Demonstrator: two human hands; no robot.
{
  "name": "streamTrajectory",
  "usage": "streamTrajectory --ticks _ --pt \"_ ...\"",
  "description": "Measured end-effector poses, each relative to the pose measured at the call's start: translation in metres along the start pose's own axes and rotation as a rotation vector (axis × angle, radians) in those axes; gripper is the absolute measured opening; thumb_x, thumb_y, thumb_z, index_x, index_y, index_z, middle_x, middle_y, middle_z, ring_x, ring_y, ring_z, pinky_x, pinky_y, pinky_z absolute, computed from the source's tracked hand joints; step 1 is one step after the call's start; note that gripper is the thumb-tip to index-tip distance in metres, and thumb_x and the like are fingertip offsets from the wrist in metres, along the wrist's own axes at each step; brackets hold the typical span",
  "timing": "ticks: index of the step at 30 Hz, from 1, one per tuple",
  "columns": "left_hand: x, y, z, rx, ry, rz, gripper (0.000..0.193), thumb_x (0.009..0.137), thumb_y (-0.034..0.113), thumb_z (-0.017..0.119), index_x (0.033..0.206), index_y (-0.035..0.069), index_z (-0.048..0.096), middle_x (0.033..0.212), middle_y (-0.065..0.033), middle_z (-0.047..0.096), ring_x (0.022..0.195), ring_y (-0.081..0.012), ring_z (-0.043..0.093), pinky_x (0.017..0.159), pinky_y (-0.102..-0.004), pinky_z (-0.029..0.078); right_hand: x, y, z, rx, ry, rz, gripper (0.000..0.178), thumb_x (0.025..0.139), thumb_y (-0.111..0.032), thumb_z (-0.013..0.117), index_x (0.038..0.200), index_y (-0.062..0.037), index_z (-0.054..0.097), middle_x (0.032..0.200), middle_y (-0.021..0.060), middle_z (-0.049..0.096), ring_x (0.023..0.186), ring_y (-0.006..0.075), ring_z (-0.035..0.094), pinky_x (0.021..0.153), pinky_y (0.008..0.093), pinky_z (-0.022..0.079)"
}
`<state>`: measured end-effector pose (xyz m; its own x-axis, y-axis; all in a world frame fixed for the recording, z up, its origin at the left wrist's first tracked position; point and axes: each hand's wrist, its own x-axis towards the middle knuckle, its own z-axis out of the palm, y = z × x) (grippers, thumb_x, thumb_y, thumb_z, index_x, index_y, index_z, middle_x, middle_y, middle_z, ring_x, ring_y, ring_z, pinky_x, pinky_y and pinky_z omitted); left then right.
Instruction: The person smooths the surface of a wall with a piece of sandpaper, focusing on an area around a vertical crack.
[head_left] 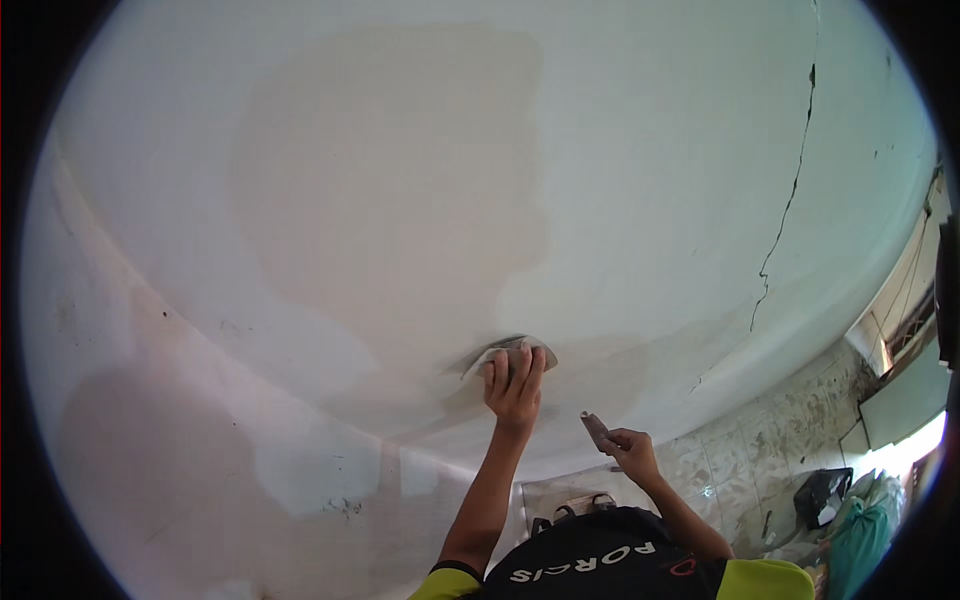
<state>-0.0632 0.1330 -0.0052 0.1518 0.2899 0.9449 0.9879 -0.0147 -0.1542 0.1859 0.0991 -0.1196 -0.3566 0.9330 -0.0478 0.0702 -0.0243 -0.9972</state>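
My left hand (514, 398) is closed over the back of a plastering trowel (546, 356), its fingers spread along the top of it. The trowel's blade lies against the white wall (660, 190), low on a beige damp-looking patch (400, 170). Lower and to the right, my right hand (636, 456) grips a small putty knife (595, 430), apart from the wall. A little pale material shows at the knife's tip. The trowel's handle is mostly hidden under my left fingers.
A jagged dark crack (795, 190) runs down the wall at the right. Another wall (330, 470) with greyish patches meets it at the left. Dusty floor tiles (745, 460), a black bag (822, 498), a green bag (860, 540) and a pale board (902, 400) lie lower right.
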Motion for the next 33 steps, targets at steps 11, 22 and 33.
streamTrajectory --ticks 11,22,33 --pt "0.23 -0.051 -0.074 -0.189 0.392 -0.193 0.046 0.083 -0.009 0.046 0.123 0.003 0.066 0.136 -0.0111 0.06 0.137 -0.0373 0.045 0.115 -0.053 0.029 -0.003 -0.002 0.01 -0.039 -0.018 0.007 0.018 0.09 -0.004 0.068 0.101 0.0099 0.068 0.084 0.01 0.073 0.077 0.0116 0.068 0.071 0.0255 0.053" --pt "-0.151 0.067 -0.075 -1.201 -0.766 -0.772 0.016 0.089 0.005 0.066 0.103 -0.003 0.07 0.095 -0.0157 0.073 0.086 -0.0193 0.07 0.077 -0.0307 0.054 0.001 -0.036 -0.01 -0.056 0.069 -0.139 0.018 0.088 -0.007 0.071 0.101 0.0064 0.07 0.087 0.0105 0.074 0.077 0.0124 0.069 0.071 0.0272 0.055" --pt "-0.096 0.095 -0.098 -1.763 -0.454 -1.679 0.036 0.104 0.032 0.047 0.118 0.0 0.054 0.111 -0.0057 0.061 0.101 -0.0166 0.06 0.093 -0.0283 0.045 -0.014 -0.101 0.002 -0.023 -0.316 -0.18 0.042 0.091 -0.016 0.071 0.129 -0.0049 0.059 0.101 0.0119 0.074 0.096 0.0153 0.07 0.089 0.0305 0.052"
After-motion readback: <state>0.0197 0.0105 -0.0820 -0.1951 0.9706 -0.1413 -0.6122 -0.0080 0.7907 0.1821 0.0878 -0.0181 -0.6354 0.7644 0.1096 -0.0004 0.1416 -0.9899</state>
